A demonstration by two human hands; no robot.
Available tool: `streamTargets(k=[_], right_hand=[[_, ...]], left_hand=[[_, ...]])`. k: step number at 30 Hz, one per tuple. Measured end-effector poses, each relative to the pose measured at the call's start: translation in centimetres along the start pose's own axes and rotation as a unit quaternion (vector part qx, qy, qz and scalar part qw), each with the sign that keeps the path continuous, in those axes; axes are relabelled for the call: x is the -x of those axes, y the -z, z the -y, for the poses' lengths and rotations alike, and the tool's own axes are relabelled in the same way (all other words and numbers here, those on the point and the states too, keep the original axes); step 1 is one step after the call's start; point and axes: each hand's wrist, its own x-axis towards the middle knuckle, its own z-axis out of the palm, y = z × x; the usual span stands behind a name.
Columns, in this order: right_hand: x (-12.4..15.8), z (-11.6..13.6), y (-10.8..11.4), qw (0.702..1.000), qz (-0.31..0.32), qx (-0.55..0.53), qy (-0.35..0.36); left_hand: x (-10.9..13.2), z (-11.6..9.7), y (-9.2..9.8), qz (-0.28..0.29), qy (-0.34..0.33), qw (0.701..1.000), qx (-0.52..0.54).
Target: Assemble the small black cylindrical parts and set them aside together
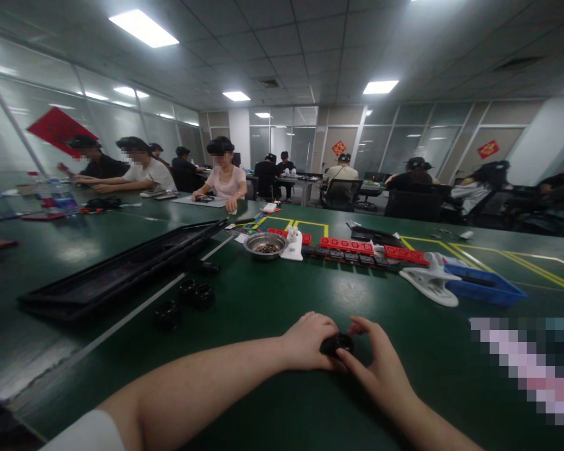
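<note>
Both hands meet over a small round black part (341, 344) low on the green bench (272, 307). The left hand (313, 338) grasps it from nine o'clock; the right hand (378, 354) curves round from three o'clock, thumb at the near rim, though whether it grips or only steadies, I cannot tell.

With that part as the clock's centre, three similar black rings (188, 294) lie well apart, between nine and ten o'clock, untouched. A steel bowl (249, 244) of small pieces sits toward eleven, red blocks (346, 245) at twelve, a white clamp (432, 282) and blue tray (479, 299) toward two.

The handling looks partway: one part is in hand and not yet set down. Whether the three rings are finished or waiting does not show; nor does any change to the held one.
</note>
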Motion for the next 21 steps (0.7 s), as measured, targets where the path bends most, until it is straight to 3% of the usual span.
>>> streamTargets(k=[6, 12, 15, 18, 21], right_hand=[[0.22, 0.45, 0.35, 0.995, 0.066, -0.048, 0.054], [0.25, -0.30, -0.08, 1.000, -0.004, 0.017, -0.002], [0.27, -0.31, -0.27, 0.999, 0.035, -0.004, -0.016], [0.40, -0.01, 0.13, 0.996, 0.075, -0.051, 0.023], [0.42, 0.12, 0.39, 0.998, 0.049, -0.033, 0.029]], left_hand=[[-0.14, -0.12, 0.06, 0.010, 0.016, 1.000, 0.006], [-0.02, 0.05, 0.04, 0.009, 0.007, 1.000, 0.001], [-0.05, -0.08, 0.14, 0.009, 0.005, 1.000, -0.004], [-0.07, -0.20, 0.23, 0.008, 0.008, 1.000, -0.011], [-0.05, -0.11, 0.12, 0.005, 0.006, 1.000, -0.009]])
